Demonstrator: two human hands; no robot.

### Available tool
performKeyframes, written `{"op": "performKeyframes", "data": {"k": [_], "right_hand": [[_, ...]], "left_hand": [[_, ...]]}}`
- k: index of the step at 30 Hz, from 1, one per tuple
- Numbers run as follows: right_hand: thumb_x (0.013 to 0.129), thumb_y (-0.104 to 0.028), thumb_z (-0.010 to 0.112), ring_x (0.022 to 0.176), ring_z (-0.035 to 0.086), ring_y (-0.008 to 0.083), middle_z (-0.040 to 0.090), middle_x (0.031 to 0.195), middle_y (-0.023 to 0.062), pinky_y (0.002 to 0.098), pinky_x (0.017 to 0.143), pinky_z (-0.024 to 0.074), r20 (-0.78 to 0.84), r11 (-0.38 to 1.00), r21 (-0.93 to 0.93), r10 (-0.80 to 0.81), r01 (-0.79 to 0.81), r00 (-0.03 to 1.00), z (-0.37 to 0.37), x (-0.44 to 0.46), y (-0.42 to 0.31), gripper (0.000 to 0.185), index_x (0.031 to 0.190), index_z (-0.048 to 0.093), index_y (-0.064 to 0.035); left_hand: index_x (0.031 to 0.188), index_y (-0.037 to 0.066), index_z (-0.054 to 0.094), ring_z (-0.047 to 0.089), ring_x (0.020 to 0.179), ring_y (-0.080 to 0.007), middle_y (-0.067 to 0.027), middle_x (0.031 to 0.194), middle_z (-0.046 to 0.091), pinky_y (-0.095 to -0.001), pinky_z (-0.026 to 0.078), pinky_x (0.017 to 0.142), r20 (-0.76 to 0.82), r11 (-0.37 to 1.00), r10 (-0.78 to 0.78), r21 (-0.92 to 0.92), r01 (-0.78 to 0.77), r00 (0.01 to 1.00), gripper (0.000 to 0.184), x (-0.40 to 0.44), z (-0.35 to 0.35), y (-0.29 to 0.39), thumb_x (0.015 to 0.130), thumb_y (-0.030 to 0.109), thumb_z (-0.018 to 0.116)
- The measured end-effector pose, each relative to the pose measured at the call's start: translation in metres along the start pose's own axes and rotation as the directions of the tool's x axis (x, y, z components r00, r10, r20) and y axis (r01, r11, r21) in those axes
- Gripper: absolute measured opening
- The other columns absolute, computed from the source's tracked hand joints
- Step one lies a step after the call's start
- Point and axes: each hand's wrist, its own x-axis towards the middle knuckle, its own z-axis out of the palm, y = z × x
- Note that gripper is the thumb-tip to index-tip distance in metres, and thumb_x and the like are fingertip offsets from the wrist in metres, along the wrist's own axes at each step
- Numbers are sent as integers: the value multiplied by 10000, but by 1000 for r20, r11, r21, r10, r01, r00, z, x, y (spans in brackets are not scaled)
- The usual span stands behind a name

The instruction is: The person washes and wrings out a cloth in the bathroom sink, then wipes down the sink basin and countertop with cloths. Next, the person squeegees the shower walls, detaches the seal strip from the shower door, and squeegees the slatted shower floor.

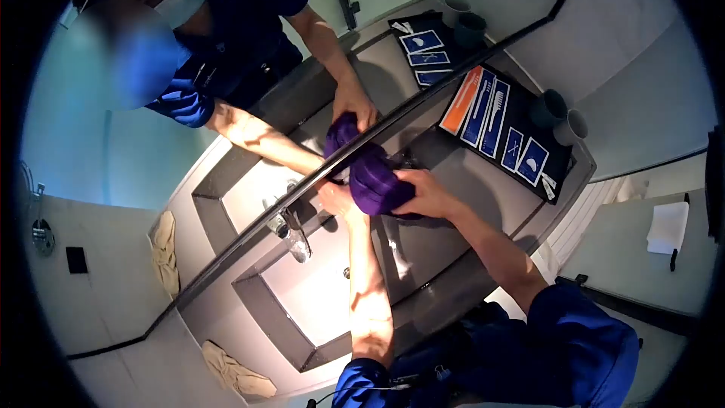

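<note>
Purple cloth (379, 185) is bunched up in a big soft lump, held over the counter right by the mirror. The right hand (424, 193) grabs one side of it, with its fingers bent around the folds. The left hand (340, 200) is at the other side, close to the mirror. Its fingertips are hard to see, so I cannot tell how tightly they hold, or if they hold at all.

The cloth is up in hand, so that part is done. It is all scrunchy, not flat and not set down, so I think the work with it is only partway along. I cannot tell if it is wet or dry, or how much is left to do.

Near the left hand is the shiny tap (296, 242), and below that is the sink (283, 313). Past the right hand is a black mat (521, 102) with an orange card (462, 98) and some blue cards with pictures, like the comb card (495, 117). All of them lie flat. A dark cup (548, 109) and a gray cup (572, 128) stand beside the mat. On the far side of the sink, a tan cloth (238, 370) lies crumpled.
</note>
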Motion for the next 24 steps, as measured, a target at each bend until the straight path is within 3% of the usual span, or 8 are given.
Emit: {"op": "performKeyframes", "data": {"k": [2,3,5,7,12,17,20,24], "right_hand": [[625,-177,769,909,577,214,597,997,131,321,847,437,-71,998,58,-12,16,997,3,-23,6,518,1060,564,16],[623,-194,771,923,579,235,593,1012,141,338,838,440,-53,1000,-17,-18,18,998,4,-36,9,523,1060,566,9],[619,-230,776,952,583,278,585,1042,162,372,821,447,-9,987,-161,-13,11,1000,11,-61,11,535,1059,570,-6],[628,-230,784,906,582,239,588,994,136,347,794,446,160,992,-116,-38,57,986,10,-64,-21,507,1033,577,-4],[637,-177,778,677,585,139,619,765,58,264,622,450,-35,994,-60,90,-92,995,-16,-94,-78,373,935,614,-22],[593,36,695,893,565,169,593,970,90,263,775,432,-51,881,471,79,-46,996,-13,-118,-145,399,976,586,12],[648,22,648,1031,533,221,551,1084,117,311,908,408,-340,533,823,180,199,923,20,-118,-191,519,1141,485,4],[761,-187,650,1023,522,194,538,1116,91,306,921,392,-532,760,608,176,229,828,24,-121,-209,517,1191,422,-16]], "left_hand": [[1114,-43,484,510,1000,-345,-225,1065,525,-418,399,870,-248,960,273,5,-281,929,528,-20,2,-44,774,317,670],[1116,-31,482,480,1027,-310,-186,1109,510,-402,373,900,-121,939,77,-324,-113,990,454,-38,-8,-46,834,297,621],[1122,10,478,486,1004,-223,-120,1096,509,-368,382,898,358,274,-205,-872,405,911,297,-72,-34,-37,880,162,558],[1100,29,479,500,961,-171,-81,1036,523,-322,408,867,630,-90,-71,-776,625,773,243,-98,-58,-35,865,50,537],[889,10,547,548,695,-89,-21,766,589,-225,459,593,573,846,-62,-404,347,817,280,-129,-137,-61,694,36,747],[800,34,644,556,590,-293,-162,678,589,-353,451,564,807,998,29,11,-65,590,341,-127,-204,-40,724,364,687],[787,33,644,513,704,-313,-160,738,533,-398,428,620,674,859,411,-59,-509,615,337,-131,-227,-42,706,357,694],[852,-8,605,521,838,-216,-92,860,563,-323,418,740,651,851,396,-525,8,648,169,-133,-230,-80,781,143,628]]}}
